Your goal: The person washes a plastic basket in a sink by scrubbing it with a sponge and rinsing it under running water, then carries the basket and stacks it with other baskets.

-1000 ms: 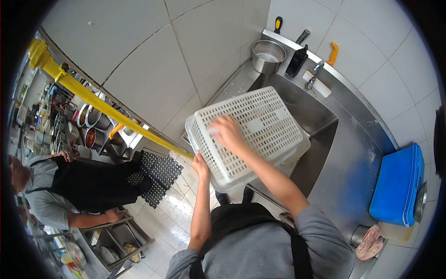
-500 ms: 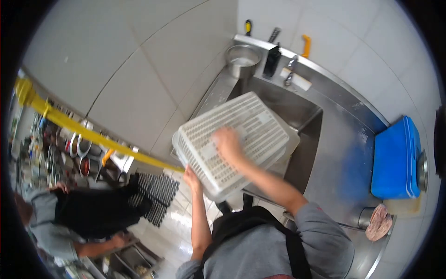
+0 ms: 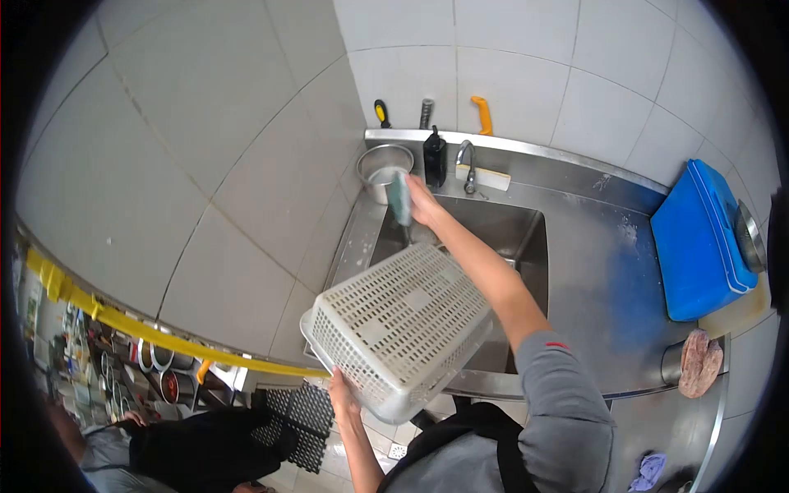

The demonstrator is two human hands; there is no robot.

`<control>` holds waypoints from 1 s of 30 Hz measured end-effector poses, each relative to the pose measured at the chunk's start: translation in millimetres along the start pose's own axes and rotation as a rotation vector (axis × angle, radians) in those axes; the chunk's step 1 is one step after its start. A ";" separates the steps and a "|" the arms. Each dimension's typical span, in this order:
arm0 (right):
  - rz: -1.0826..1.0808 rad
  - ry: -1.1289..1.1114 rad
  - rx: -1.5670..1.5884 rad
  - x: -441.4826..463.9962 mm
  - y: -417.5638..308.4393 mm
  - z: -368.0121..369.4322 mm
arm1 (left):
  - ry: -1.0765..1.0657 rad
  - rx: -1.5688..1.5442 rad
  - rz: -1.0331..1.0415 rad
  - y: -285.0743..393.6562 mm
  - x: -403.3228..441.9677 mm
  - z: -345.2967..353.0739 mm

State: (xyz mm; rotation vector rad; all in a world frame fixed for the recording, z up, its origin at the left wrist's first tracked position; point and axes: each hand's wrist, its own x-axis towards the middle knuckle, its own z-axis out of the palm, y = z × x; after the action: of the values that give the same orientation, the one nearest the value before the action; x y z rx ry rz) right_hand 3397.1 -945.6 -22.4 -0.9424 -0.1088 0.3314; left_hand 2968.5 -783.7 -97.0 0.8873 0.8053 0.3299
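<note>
A white perforated plastic basket is tilted bottom-up at the front left of the sink. My left hand is closed on its near left edge. My right hand reaches over the back left of the sink, its fingers pinching a green scrubbing sponge, slightly blurred. The sponge is by the right side of a round metal pot that holds whitish liquid; whether they touch I cannot tell. A black bottle stands just behind my right hand, beside the faucet.
A blue cooler box stands at the right of the steel counter. Two knives and a sharpening tool handle lean behind the ledge. A yellow pipe runs along the left wall edge. A co-worker is at lower left.
My right hand has left the basket's bottom and moved back to the pot, with the sponge now visible. The basket has tilted and come nearer to me. The view has shifted upward.
</note>
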 end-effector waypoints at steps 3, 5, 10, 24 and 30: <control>-0.052 0.060 -0.224 64.1 -6.1 2.1 | -0.047 -0.004 -0.002 17.2 -15.0 53.3; -0.064 0.048 -0.699 34.3 -25.4 -12.3 | -0.068 0.099 -0.003 28.4 -13.2 80.9; -0.240 0.568 -1.894 -9.1 -38.9 -141.4 | -0.210 0.329 0.024 52.0 8.5 172.7; -0.575 -0.307 -2.542 43.6 -92.2 -205.8 | -0.525 0.329 -0.119 18.3 77.3 374.7; -0.128 0.004 -1.598 78.9 -65.3 -190.1 | -0.548 0.355 -0.150 -2.1 82.3 400.1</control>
State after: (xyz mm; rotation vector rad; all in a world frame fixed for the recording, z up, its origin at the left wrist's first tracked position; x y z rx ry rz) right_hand 3531.4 -1102.6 -85.3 -2.4982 -0.4641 0.0586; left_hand 3320.2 -962.2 9.4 1.1723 0.4176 -0.1950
